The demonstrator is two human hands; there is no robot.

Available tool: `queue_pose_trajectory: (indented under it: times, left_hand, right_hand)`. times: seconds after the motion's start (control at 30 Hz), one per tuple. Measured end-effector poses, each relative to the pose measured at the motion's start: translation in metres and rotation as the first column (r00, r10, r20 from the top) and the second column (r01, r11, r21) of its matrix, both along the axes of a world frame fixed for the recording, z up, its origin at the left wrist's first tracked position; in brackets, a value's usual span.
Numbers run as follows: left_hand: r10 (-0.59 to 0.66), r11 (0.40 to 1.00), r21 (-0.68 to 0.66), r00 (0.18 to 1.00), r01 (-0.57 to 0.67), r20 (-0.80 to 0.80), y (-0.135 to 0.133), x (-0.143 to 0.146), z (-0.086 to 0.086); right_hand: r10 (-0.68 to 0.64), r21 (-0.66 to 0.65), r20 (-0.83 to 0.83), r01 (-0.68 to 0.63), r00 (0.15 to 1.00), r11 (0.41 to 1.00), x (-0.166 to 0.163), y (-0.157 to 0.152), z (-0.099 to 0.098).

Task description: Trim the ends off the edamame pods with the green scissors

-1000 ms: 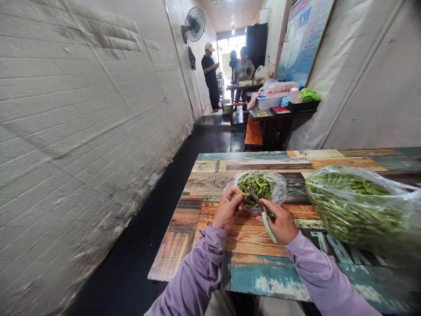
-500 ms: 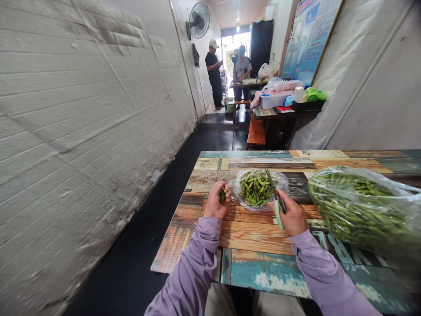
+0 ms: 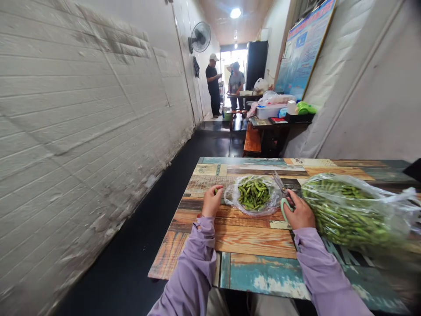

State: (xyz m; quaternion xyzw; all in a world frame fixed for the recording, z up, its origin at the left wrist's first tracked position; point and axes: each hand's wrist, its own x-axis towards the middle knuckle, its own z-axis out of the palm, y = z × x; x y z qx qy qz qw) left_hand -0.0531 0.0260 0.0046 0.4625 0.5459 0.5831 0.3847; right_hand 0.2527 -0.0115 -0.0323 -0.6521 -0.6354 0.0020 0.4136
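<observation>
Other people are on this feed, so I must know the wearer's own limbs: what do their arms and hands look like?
Both arms wear long, loose lilac sleeves. The left sleeve and right sleeve are alike: plain fabric, gathered at the wrist cuffs. The left hand and right hand are bare, with no gloves and no rings or watch that I can see.

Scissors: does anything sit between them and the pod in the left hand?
Yes. The small bag of pods lies on the table between the scissors in the right hand and the pod in the left hand.
</observation>
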Motion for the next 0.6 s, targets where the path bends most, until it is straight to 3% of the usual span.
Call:
queue_pose_trajectory:
  times: [0.1,0.2,0.3,0.4,0.5,0.6]
  left_hand:
    - [0.027,0.996,0.088,0.976,-0.009,-0.214,0.002,0.003,-0.007]
    - [0.033,0.99,0.137,0.951,0.01,-0.309,0.0,0.007,-0.01]
    - [0.018,0.987,0.159,0.943,0.037,-0.332,-0.003,0.011,-0.011]
    - [-0.008,0.985,0.159,0.936,0.068,-0.351,-0.005,0.015,-0.011]
    - [-0.058,0.989,0.107,0.94,0.1,-0.336,-0.005,0.019,-0.012]
    - [-0.131,0.989,0.036,0.96,0.145,-0.246,-0.005,0.024,-0.014]
  right_hand:
    - [-0.002,-0.067,0.021,0.003,1.0,0.998,0.005,0.001,-0.005]
    - [-0.111,-0.161,-0.017,0.107,0.994,0.981,0.008,0.004,-0.012]
    - [-0.132,-0.183,0.025,0.134,0.991,0.974,0.01,0.007,-0.021]
    - [-0.099,-0.099,0.175,0.117,0.98,0.988,0.01,0.009,-0.027]
    - [-0.085,-0.089,0.322,0.12,0.943,0.989,0.008,0.009,-0.023]
    - [-0.036,-0.174,0.417,0.119,0.908,0.978,0.008,0.005,-0.012]
